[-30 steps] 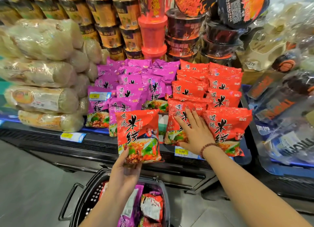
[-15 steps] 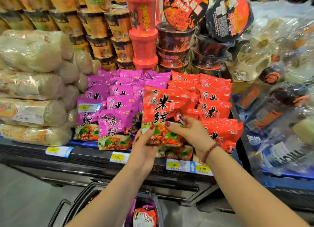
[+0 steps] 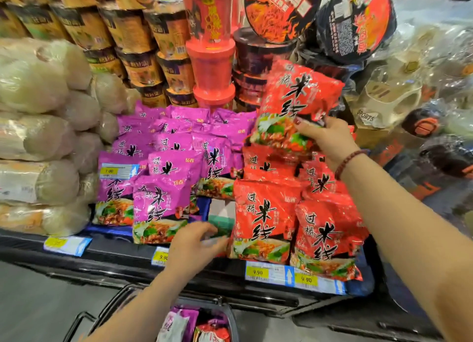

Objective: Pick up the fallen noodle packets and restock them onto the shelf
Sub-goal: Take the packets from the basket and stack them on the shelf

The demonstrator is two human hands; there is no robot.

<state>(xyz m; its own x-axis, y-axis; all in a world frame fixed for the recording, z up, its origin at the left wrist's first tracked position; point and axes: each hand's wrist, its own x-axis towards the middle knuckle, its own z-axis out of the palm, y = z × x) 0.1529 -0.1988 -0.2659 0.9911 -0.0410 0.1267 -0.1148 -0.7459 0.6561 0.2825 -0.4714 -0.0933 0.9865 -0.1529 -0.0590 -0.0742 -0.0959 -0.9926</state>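
Observation:
My right hand (image 3: 329, 138) grips the lower edge of a red noodle packet (image 3: 294, 103) and holds it up above the back of the red stack (image 3: 266, 216) on the shelf (image 3: 122, 252). My left hand (image 3: 194, 247) hovers at the shelf's front edge, in the gap between the purple packets (image 3: 158, 203) and the red ones, fingers loosely bent and holding nothing. It is blurred. Below, a black basket (image 3: 107, 306) holds more purple and red packets (image 3: 204, 329).
Clear bags of pale noodles (image 3: 38, 137) are stacked at the left. Cup and bowl noodles (image 3: 210, 49) stand piled behind the packets. Plastic-wrapped goods (image 3: 409, 98) crowd the right. Yellow price tags (image 3: 258, 272) line the shelf front.
The red packet passed from my left hand to my right, which lifted it up and right over the red stack. My left hand dropped to the shelf's front edge.

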